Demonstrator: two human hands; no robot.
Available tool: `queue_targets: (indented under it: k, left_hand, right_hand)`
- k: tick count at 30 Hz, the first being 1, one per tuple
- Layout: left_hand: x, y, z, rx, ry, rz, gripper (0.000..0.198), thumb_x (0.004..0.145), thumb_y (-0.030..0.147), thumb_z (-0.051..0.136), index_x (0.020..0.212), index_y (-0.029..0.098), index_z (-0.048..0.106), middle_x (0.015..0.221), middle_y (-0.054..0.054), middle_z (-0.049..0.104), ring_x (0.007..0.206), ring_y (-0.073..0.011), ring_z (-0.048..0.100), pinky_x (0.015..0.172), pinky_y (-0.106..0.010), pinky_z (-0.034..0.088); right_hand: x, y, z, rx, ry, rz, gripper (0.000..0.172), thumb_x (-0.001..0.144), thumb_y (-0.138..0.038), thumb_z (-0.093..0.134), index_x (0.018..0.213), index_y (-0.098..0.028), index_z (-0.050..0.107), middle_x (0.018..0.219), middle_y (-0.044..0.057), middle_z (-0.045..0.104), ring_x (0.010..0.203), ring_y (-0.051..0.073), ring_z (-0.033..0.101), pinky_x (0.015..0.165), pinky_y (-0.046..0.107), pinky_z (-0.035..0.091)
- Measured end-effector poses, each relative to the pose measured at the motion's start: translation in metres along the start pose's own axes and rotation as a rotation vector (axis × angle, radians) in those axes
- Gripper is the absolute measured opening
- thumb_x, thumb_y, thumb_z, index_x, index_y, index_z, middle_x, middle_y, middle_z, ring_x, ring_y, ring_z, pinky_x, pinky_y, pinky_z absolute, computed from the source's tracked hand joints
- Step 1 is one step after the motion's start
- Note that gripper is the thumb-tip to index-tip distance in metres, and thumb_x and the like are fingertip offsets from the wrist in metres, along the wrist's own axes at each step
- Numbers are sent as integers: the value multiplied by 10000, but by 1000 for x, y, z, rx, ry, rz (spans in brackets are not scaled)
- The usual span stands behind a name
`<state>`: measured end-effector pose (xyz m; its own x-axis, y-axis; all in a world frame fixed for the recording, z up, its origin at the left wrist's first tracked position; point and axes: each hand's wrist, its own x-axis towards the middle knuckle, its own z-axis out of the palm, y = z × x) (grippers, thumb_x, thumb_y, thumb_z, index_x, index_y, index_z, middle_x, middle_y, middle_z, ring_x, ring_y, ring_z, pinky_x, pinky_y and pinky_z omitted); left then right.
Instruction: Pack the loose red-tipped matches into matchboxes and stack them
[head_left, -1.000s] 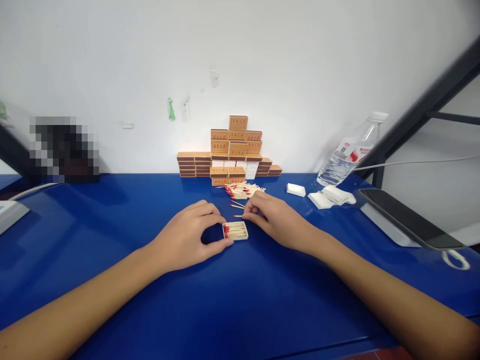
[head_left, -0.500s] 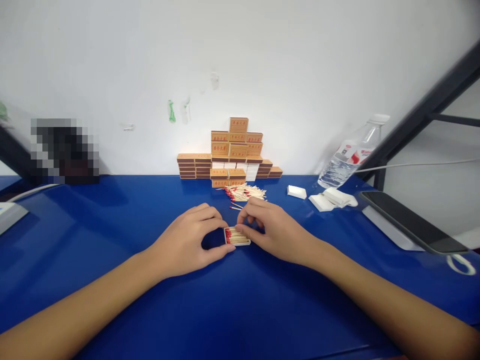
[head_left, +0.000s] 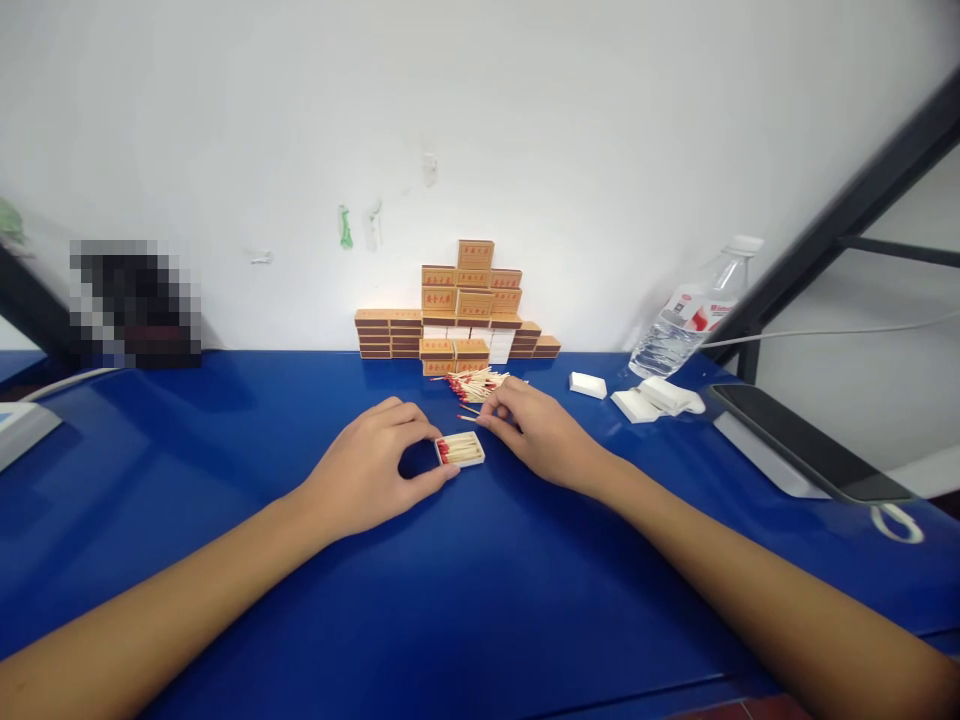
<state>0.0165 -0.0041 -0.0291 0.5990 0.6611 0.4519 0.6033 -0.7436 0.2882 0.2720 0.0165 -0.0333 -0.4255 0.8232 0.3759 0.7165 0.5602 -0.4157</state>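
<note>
A small white matchbox tray (head_left: 460, 449) with red-tipped matches in it lies on the blue table (head_left: 480, 600). My left hand (head_left: 375, 465) grips the tray's left end between thumb and fingers. My right hand (head_left: 536, 432) is just right of the tray, its fingertips pinched at a loose match (head_left: 468, 417) beside the pile of matches (head_left: 475, 384). Behind the pile, a stack of orange-brown matchboxes (head_left: 465, 305) leans on the white wall.
White empty trays (head_left: 589, 384) and more white pieces (head_left: 658, 397) lie to the right, by a tilted plastic water bottle (head_left: 690, 320). A dark phone (head_left: 806, 440) rests on a stand at far right. A white device (head_left: 22, 430) sits at the left edge.
My right hand put a match into the tray half a second ago and has since moved back up toward the loose pile. My left hand kept hold of the tray.
</note>
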Motion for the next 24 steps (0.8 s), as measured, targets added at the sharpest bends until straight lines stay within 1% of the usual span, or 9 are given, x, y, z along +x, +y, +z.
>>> queue_targets:
  k: [3,6,8,12,17,21,24]
  left_hand:
    - [1,-1,0,20,6,-32,279,943,460,714,1036,202,767,1037,-58,742,951,-245,649,875,-436,559]
    - [1,-1,0,3,8,-13,291,945,461,715,1059,198,764,1040,-63,736,955,-242,645,876,-431,559]
    - [1,0,0,-21,-6,13,288,946,454,719,1071,197,758,1047,-66,730,966,-240,642,885,-424,558]
    - [0,2,-1,-71,-39,60,261,947,430,728,1062,198,753,1040,-62,719,962,-228,638,895,-411,555]
    - [0,3,-2,-93,-46,82,251,943,418,737,1059,196,750,1037,-61,713,956,-223,636,882,-398,552]
    - [-1,3,-2,-83,-39,82,251,943,409,738,1069,193,751,1038,-65,713,950,-227,633,884,-410,552]
    - [0,3,-2,-68,-23,73,260,945,415,734,1072,188,754,1023,-67,711,937,-231,630,880,-420,555]
  right_hand:
    - [-4,-9,-5,60,5,-31,92,1039,-223,587,952,-204,609,955,33,598,825,174,569,756,314,453]
    - [-8,-18,-6,41,-70,-106,78,1041,-208,586,971,-204,619,974,42,596,881,185,576,777,316,456]
    - [-10,-22,-5,13,-86,-125,61,1031,-183,600,977,-197,625,984,45,593,885,183,576,782,318,454]
    - [-10,-25,-5,13,-58,-102,78,994,-126,632,996,-200,653,981,33,586,852,163,572,757,302,445]
    - [-11,-26,-6,76,-76,-89,87,942,-118,682,927,-202,663,891,2,556,783,142,541,692,276,414]
    - [-12,-26,-7,94,-80,-77,54,964,-160,676,926,-198,668,879,2,551,774,140,528,697,281,414]
    - [-13,-27,-10,101,-75,-84,56,969,-155,657,946,-197,686,889,11,559,796,148,540,715,291,421]
